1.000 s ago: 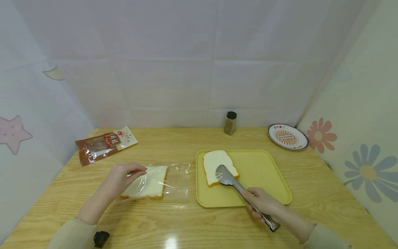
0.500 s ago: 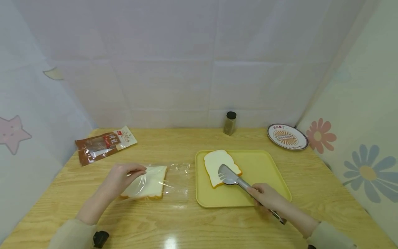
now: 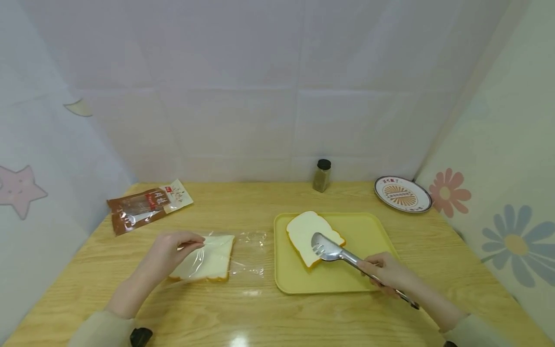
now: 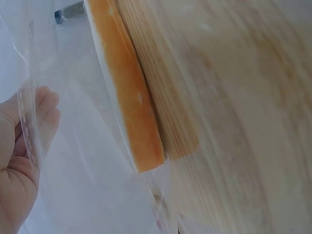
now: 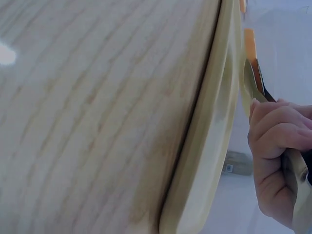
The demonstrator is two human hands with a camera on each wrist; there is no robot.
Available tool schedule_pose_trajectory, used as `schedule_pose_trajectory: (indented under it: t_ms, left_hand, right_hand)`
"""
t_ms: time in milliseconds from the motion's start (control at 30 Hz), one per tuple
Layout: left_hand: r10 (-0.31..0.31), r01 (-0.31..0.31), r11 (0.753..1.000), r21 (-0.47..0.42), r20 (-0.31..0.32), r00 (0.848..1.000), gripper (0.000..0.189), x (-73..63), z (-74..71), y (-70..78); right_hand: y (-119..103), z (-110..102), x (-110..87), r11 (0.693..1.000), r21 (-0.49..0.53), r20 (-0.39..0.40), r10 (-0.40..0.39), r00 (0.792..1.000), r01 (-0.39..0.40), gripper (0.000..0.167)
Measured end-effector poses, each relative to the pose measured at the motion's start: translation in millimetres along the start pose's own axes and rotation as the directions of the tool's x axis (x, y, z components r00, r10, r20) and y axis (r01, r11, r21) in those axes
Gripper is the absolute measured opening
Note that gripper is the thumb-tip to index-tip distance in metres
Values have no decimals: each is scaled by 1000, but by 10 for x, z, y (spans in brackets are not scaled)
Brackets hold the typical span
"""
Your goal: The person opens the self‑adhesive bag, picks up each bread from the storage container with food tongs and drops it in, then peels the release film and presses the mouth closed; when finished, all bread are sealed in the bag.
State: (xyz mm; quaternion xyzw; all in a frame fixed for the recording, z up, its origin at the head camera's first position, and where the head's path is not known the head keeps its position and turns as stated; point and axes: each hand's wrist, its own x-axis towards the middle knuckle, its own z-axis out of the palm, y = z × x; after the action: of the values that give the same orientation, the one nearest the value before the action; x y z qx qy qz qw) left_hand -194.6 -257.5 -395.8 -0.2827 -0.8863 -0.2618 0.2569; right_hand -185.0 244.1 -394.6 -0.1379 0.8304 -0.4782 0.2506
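Observation:
At the left in the head view, my left hand (image 3: 166,253) pinches the upper layer of a clear plastic bag (image 3: 249,253). A white bread slice (image 3: 217,262) with a browned crust lies flat inside that bag; its crust edge (image 4: 129,112) shows in the left wrist view. My right hand (image 3: 388,272) grips steel tongs (image 3: 349,258). Their serrated tip lies over the lower right part of a second bread slice (image 3: 305,231), which sits turned on a yellow tray (image 3: 303,285). In the right wrist view, the orange crust (image 5: 250,46) shows between the two arms of the tongs.
A brown and white food packet (image 3: 147,205) lies at the back left of the wooden table (image 3: 208,313). A black-lidded spice jar (image 3: 322,177) stands at the back, behind the tray. Near the right wall sits a printed plate (image 3: 403,194).
The tongs and my right hand have shifted right, and the bread slice on the tray has slid and turned with them. My left hand stays in place on the bag.

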Motion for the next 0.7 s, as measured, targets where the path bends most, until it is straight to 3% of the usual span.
schedule_pose_trajectory:
  t_ms: [167, 367, 700]
  left_hand:
    - [8, -8, 1000, 0, -11, 1000, 18, 19, -7, 14]
    - [40, -40, 999, -16, -37, 999, 19, 41, 1, 13]
    - [18, -18, 999, -33, 5, 1000, 19, 5, -8, -15]
  right_hand:
    - [-90, -178, -28, 999, 24, 106, 30, 994, -32, 45]
    - [-189, -335, -23, 999, 34, 234, -12, 972, 4, 43]
    - [-279, -422, 178, 996, 76, 421, -79, 904, 52, 41]
